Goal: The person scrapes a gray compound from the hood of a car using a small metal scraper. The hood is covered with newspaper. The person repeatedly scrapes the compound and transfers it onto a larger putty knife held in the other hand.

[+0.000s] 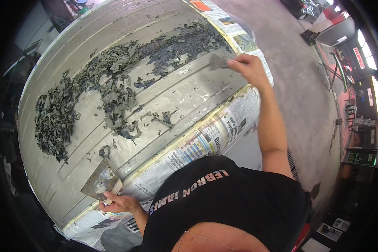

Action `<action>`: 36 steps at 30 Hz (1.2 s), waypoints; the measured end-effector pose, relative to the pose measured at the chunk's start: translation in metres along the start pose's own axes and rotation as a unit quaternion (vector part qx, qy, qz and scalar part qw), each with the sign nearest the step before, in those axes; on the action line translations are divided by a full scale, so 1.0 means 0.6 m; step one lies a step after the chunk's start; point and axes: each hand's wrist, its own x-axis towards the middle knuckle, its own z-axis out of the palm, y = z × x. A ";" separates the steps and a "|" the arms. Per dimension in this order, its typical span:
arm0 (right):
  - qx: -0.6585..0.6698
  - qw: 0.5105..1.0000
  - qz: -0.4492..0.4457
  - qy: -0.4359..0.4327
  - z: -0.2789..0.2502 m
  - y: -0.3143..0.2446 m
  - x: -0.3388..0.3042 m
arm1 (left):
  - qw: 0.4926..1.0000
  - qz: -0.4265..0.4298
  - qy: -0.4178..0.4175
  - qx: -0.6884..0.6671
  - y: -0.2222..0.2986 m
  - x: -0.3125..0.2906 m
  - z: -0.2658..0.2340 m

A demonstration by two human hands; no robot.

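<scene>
My left hand [121,204] grips a wide putty knife [101,181] with a worn metal blade, held over the near left edge of a ribbed beige-grey panel [172,101]. Dark curled paint flakes [107,69] lie across that panel in a long heap, thickest at the left and far side. Near the panel's right end, my right hand [250,70] is closed round a small grey tool [219,63] whose end is smeared by motion, so its exact kind is unclear. A little clump of flakes [105,151] sits just beyond the putty knife.
Newspaper [197,140] held by yellow tape covers the panel's near border, and more newspaper [239,35] lines its right side. Grey concrete floor [300,80] stretches to the right. Farther right stand a green-and-black folding stand [338,71] and shelving with equipment.
</scene>
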 end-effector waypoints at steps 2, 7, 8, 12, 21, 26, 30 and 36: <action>-0.048 0.997 0.057 0.000 -0.066 0.056 0.007 | 1.000 0.009 -0.003 0.014 0.004 -0.002 0.006; -0.034 0.997 0.070 -0.031 -0.113 0.156 0.036 | 0.999 0.006 -0.002 0.036 0.000 -0.003 0.014; -0.034 0.996 0.071 -0.042 -0.114 0.164 0.041 | 1.000 -0.001 -0.002 0.031 0.002 -0.004 0.017; 0.005 0.991 0.072 -0.109 -0.103 0.139 0.053 | 0.999 0.010 -0.003 0.038 -0.003 -0.003 0.014; -0.083 0.966 -0.053 -0.237 -0.018 0.061 0.061 | 0.999 0.013 0.004 0.049 -0.008 -0.002 0.010; -0.202 0.937 -0.123 -0.256 0.015 -0.024 0.043 | 0.999 0.006 0.013 0.034 -0.017 -0.001 0.011; -0.156 0.946 -0.117 -0.260 0.040 -0.039 0.032 | 1.000 -0.022 -0.002 -0.013 0.003 -0.006 0.021; -0.078 0.985 0.018 -0.152 -0.059 0.056 0.062 | 1.000 -0.002 0.008 0.025 0.008 -0.006 0.020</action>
